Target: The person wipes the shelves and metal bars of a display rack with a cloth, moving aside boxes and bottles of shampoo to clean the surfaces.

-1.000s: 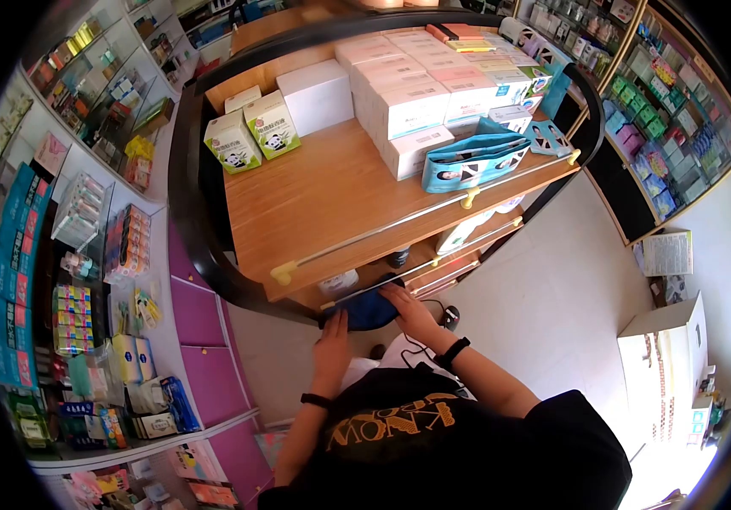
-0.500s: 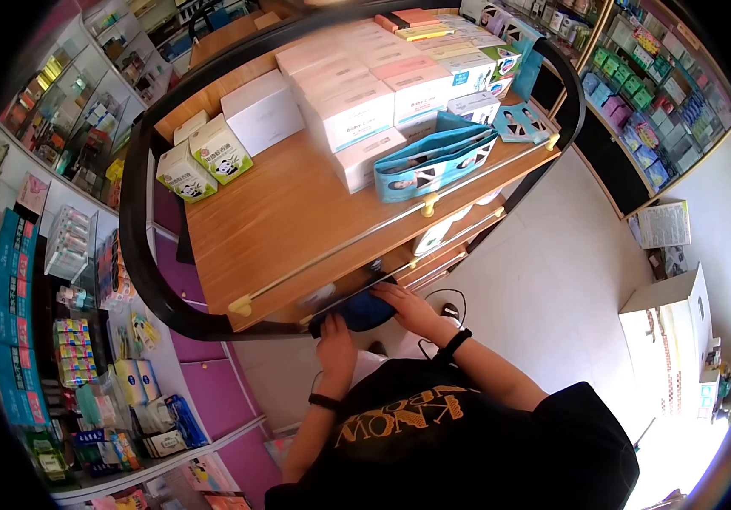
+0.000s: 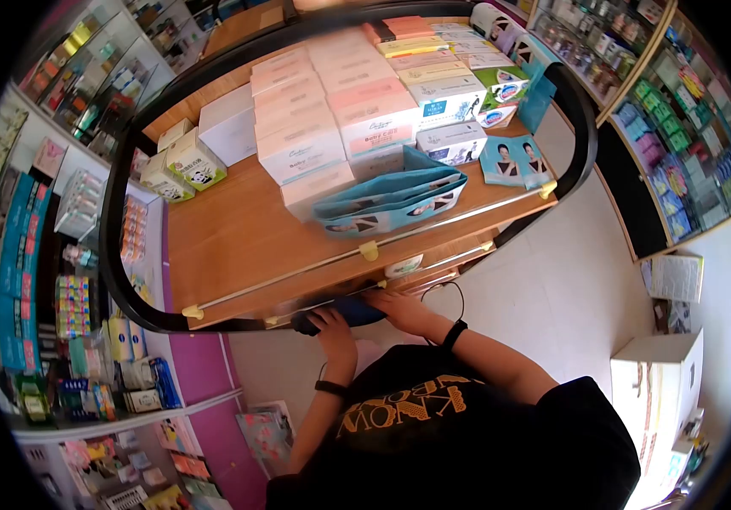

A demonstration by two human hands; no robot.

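Note:
A dark blue, elongated, soft-looking object (image 3: 358, 311) with a black end lies between my hands, just below the front edge of the wooden display unit. My left hand (image 3: 332, 330) grips it near its black end, fingers bent over the top. On its other end rests my right hand (image 3: 403, 309), with the fingers curled over it and partly hidden. I cannot make out exactly what it is. On the wooden top (image 3: 238, 234) above stand light blue paper bags (image 3: 391, 204), stacked pink-and-white boxes (image 3: 301, 153) and two green-and-white panda boxes (image 3: 194, 161).
A black rounded rail (image 3: 114, 272) frames the display unit, with yellow clips (image 3: 369, 250) along its glass front. Packed shelves (image 3: 76, 297) stand at the left. Glass cabinets (image 3: 667, 144) line the right, and a white carton (image 3: 654, 382) sits on the floor.
The view has shifted, so the display unit sits further left. Both hands stay on the dark blue object, which now appears more level and slightly lower left.

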